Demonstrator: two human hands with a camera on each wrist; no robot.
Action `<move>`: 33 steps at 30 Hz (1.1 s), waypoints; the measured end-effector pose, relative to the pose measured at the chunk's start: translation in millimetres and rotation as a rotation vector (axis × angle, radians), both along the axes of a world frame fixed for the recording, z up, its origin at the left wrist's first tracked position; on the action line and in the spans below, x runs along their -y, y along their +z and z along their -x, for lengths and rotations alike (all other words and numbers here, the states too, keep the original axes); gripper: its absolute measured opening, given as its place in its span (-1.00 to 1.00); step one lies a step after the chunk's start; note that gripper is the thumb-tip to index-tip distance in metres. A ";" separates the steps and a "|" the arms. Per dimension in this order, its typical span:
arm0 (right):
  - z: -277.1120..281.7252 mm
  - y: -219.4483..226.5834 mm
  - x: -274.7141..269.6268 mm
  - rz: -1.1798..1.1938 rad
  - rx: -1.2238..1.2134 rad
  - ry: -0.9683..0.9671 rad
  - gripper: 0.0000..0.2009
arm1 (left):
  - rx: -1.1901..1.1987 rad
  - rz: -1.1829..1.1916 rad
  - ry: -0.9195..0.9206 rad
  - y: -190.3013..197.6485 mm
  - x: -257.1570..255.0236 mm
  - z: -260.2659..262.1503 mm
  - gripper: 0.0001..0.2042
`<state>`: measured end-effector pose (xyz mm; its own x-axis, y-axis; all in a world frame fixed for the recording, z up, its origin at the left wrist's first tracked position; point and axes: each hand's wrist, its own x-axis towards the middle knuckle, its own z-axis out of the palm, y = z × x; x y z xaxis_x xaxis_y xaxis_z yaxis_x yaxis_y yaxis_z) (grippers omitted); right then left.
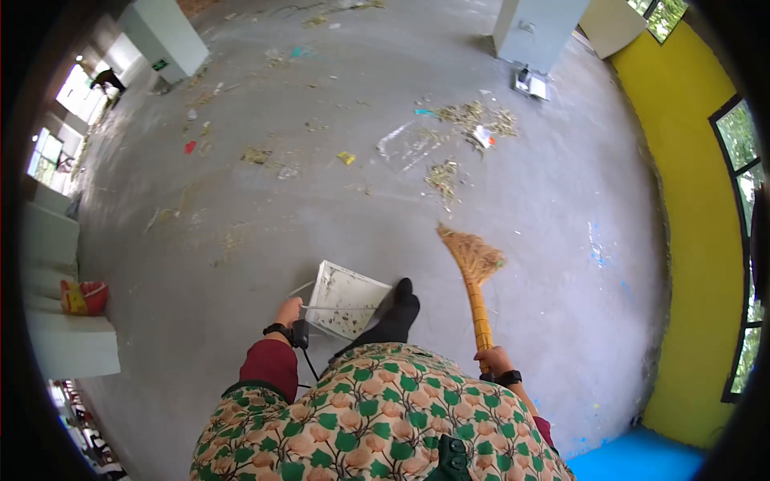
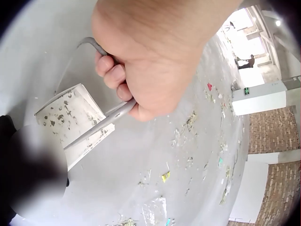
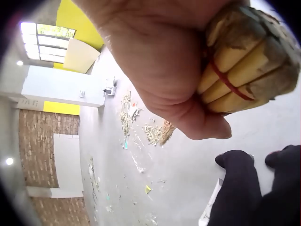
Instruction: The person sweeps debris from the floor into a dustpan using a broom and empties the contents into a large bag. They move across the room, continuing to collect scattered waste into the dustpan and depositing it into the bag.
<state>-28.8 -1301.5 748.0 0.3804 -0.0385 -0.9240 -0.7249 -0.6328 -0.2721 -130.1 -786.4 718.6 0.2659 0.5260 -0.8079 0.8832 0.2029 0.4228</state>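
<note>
My left hand grips the grey metal handle of a white dustpan, whose pan has dark specks in it. The pan is beside a dark-clad foot. On the right, my right hand is curled round the yellow stick of a straw broom. The broom's bristles fan out ahead of the hand, short of a pile of straw litter.
More straw, clear plastic and a yellow scrap lie on the grey floor ahead. Pillars stand farther off, a yellow wall is at right, and a red container is at left. Another person bends far left.
</note>
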 end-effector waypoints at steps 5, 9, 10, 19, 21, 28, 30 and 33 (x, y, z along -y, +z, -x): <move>-29.6 15.6 5.9 0.210 -0.004 0.260 -0.67 | -0.028 0.166 -0.060 -5.8 28.8 -78.7 -0.78; -51.6 21.1 -7.5 0.276 0.097 0.310 -0.75 | -0.044 0.207 -0.170 -13.7 35.5 -134.7 -0.78; -61.9 19.8 -6.7 0.261 0.049 0.314 -0.77 | -0.062 0.207 -0.182 -15.3 39.4 -148.5 -0.80; -195.7 -26.4 1.4 -0.388 -0.221 -0.332 -0.84 | -0.084 0.023 -0.227 3.9 85.3 -224.3 -0.78; -235.4 -25.7 -6.4 -0.447 -0.276 -0.334 -0.84 | -0.072 -0.041 -0.216 16.8 96.5 -236.6 -0.81; -319.8 -91.9 -89.6 -0.745 -0.484 -0.382 -0.84 | -0.153 -0.123 -0.204 39.7 105.2 -254.8 -0.81; -332.6 -102.1 -117.8 -0.734 -0.592 -0.381 -0.84 | -0.086 -0.119 -0.130 47.9 107.2 -263.5 -0.83; -353.4 -140.1 -142.6 -0.826 -0.629 -0.477 -0.83 | -0.095 -0.145 -0.137 58.0 109.1 -288.8 -0.83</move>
